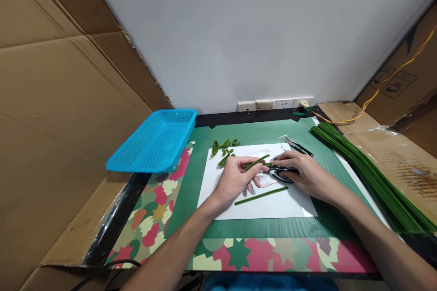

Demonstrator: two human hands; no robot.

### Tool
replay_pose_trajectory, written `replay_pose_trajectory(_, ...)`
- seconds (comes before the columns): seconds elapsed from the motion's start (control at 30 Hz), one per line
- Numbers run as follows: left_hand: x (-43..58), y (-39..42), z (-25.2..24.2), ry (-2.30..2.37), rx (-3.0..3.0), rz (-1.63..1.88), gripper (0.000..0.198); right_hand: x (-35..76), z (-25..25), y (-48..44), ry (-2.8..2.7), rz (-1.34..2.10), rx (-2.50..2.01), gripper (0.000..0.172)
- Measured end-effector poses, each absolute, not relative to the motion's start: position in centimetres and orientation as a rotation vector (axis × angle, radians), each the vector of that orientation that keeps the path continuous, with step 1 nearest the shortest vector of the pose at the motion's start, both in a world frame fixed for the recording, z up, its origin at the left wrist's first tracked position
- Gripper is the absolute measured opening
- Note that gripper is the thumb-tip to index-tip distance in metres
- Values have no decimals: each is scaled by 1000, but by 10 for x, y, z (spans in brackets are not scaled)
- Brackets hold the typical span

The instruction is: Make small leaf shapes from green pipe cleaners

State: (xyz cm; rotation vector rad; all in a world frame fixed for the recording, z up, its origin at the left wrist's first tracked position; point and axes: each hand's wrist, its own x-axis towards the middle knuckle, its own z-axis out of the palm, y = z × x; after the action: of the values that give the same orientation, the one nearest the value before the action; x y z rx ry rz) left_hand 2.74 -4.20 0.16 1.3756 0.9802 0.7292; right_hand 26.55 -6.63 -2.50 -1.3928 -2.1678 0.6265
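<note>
Left hand (235,177) on a green stem (256,162), right hand (302,170) on black scissors (285,173).

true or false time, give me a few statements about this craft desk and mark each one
1. The left hand holds a green stem. True.
2. The right hand rests on red scissors. False: the scissors are black.
3. The blue basket sits right of the white sheet. False: it sits to its left.
4. A bundle of green stems lies along the right side of the mat. True.
5. The curled green pieces lie inside the basket. False: they lie by the sheet's far edge.
</note>
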Motion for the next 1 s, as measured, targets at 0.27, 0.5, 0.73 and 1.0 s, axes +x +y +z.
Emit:
replay_pose_trajectory(0.27,27,-46,-4,1021,1608,780,31,250,-10,-76,-1964,599,-1282,19)
replay_pose_trajectory(0.5,29,-53,-3,1056,1766,844,27,237,-16,-80,-1883,498,-1293,14)
replay_pose_trajectory(0.73,27,-55,-7,1097,1879,833,29,237,-16,-81,-1860,412,-1280,12)
replay_pose_trajectory(1.0,30,-53,-13,1087,2049,901,18,232,-20,-85,-1934,254,-1308,14)
